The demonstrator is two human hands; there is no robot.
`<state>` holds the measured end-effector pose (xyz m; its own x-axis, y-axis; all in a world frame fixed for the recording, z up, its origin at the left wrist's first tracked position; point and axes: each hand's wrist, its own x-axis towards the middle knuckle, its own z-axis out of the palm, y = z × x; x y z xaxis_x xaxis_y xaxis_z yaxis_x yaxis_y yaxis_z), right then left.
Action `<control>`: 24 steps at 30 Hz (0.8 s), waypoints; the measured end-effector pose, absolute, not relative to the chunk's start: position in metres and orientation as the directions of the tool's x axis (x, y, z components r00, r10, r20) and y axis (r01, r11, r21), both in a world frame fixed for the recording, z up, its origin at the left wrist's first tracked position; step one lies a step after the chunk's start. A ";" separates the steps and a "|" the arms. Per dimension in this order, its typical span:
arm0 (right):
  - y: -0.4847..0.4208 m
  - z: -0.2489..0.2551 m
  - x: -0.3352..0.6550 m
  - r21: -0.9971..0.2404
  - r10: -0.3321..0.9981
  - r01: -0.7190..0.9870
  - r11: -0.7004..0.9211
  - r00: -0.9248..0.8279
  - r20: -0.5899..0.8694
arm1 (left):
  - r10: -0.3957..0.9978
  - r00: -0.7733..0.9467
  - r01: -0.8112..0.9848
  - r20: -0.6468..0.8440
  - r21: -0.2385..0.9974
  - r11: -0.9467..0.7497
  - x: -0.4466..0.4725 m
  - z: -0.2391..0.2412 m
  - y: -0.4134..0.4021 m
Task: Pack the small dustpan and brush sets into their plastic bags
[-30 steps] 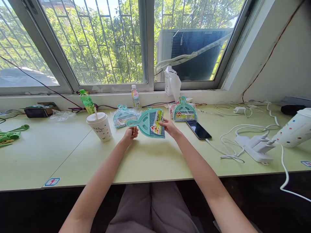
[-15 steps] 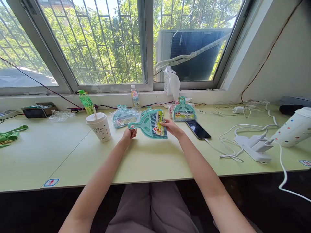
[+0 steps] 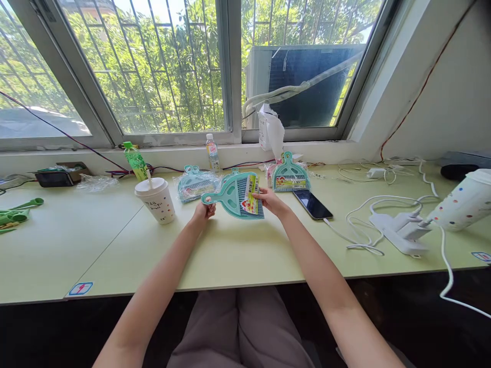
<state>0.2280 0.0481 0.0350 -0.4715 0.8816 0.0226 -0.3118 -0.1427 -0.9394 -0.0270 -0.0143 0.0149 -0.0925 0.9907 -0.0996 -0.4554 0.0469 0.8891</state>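
At the far left edge of the table (image 3: 238, 255) lie green plastic spoons (image 3: 17, 212). Behind them, near the window sill, sits a dark tray (image 3: 57, 177) with crumpled clear wrap (image 3: 95, 181) beside it. A green bottle (image 3: 136, 161) stands tilted against the sill. In front of it stands a lidded paper cup (image 3: 156, 200) with a straw.

A wrapped teal dustpan set (image 3: 195, 184) lies to the right of the cup. A small drink bottle (image 3: 212, 152) stands upright on the sill behind it.

The left hand (image 3: 203, 210) is closed around the handle end of the teal dustpan (image 3: 233, 197). The dustpan is held at table centre, between the paper cup and the phone (image 3: 312, 204), handle to the left and wide end to the right. Whether its lower edge touches the table cannot be told. The right hand (image 3: 270, 201) pinches the wide end, fingers on the printed label (image 3: 251, 201).

Behind the right hand, a second dustpan set (image 3: 290, 176) stands propped up, handle upward. The phone lies screen up just right of the right hand, with a cable plugged in. Farther right, a white power strip (image 3: 401, 232) lies among loose white cables, and a dotted white cup (image 3: 464, 202) lies tilted at the right edge.
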 end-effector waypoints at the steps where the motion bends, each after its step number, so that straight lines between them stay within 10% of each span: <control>1: 0.048 0.035 0.228 -0.939 0.882 -0.312 -0.144 -0.471 0.022 | 0.991 -0.093 -0.456 -0.099 0.889 0.046 -0.027 0.015 -0.014; 24: 0.049 0.029 0.227 -0.958 0.872 -0.273 -0.092 -0.486 0.055 | 0.997 -0.022 -0.496 -0.073 0.867 0.052 -0.024 0.018 -0.015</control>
